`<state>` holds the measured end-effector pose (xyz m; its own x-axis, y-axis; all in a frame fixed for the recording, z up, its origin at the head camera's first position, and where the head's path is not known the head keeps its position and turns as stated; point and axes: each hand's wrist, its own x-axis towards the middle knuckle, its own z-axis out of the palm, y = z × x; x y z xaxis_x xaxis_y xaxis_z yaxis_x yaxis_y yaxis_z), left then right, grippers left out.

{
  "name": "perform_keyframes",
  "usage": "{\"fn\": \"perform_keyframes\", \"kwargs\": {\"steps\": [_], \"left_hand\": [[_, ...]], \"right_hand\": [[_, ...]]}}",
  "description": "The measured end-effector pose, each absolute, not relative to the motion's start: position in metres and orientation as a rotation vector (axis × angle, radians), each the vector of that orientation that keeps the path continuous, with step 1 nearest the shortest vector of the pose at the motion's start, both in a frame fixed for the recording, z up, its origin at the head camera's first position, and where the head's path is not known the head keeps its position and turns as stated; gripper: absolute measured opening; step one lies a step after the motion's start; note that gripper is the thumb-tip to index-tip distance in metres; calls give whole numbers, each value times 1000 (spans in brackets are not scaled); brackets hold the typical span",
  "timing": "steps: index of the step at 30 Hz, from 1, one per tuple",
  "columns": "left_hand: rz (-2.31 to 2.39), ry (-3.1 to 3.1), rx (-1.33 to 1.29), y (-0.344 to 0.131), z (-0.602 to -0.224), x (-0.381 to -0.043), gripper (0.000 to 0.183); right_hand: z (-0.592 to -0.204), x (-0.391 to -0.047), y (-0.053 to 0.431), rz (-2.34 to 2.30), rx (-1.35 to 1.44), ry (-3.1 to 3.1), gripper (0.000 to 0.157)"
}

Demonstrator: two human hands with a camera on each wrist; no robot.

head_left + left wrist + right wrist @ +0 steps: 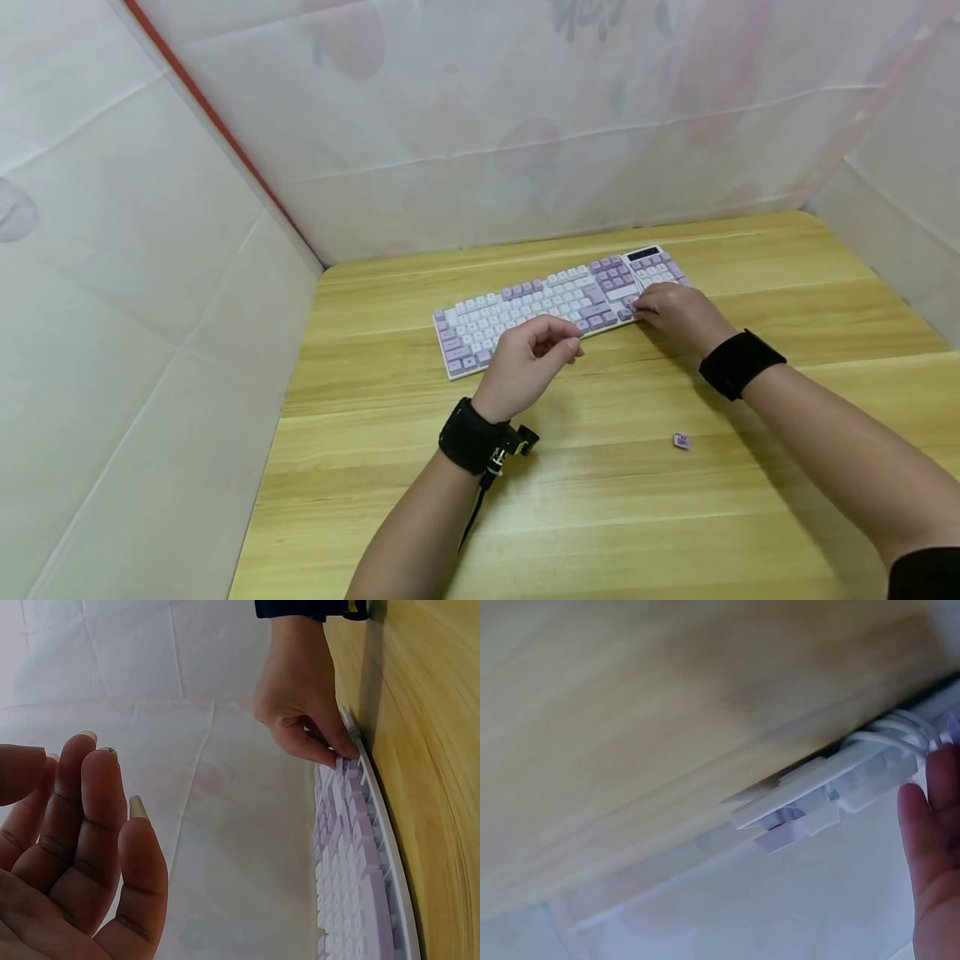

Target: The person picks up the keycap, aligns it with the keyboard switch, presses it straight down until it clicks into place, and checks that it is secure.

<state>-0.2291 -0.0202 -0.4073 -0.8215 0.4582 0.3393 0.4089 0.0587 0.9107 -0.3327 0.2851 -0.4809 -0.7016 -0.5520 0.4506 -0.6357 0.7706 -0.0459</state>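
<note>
A white and lilac keyboard point(517, 310) lies at an angle near the back of the table. At its right part, my right hand point(681, 314) pinches a lilac keycap point(343, 764) between thumb and finger, right at the near edge of the keyboard. In front of the keyboard my left hand point(522, 367) hovers with loosely bent fingers, holding nothing; its palm and fingers show in the left wrist view. A loose lilac keycap point(681, 441) lies on the table below the right hand. White cable loops point(894, 733) pass round the keyboard beside the right fingers.
The wooden table point(600, 508) meets pale, patterned sheeting point(450, 125) at the back and sides. A red strip point(217, 121) runs down the left corner. Black bands are on both wrists, with a small camera point(519, 440) on the left one.
</note>
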Motion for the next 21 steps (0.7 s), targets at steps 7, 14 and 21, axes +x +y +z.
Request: {"fn": "perform_keyframes", "kwargs": {"steps": [7,14,21], "left_hand": [[1907,2272,922,-21,-407,-229,12],[1902,2282,931,-20,-407,-229,12],[1894,2291,930,-20,-407,-229,12]], "right_hand": [[-481,-333,283,221,999,-2438,14],[-481,-333,285,53,1045,-2454,19],[-477,-332,287,121,1076,-2459,23]]}}
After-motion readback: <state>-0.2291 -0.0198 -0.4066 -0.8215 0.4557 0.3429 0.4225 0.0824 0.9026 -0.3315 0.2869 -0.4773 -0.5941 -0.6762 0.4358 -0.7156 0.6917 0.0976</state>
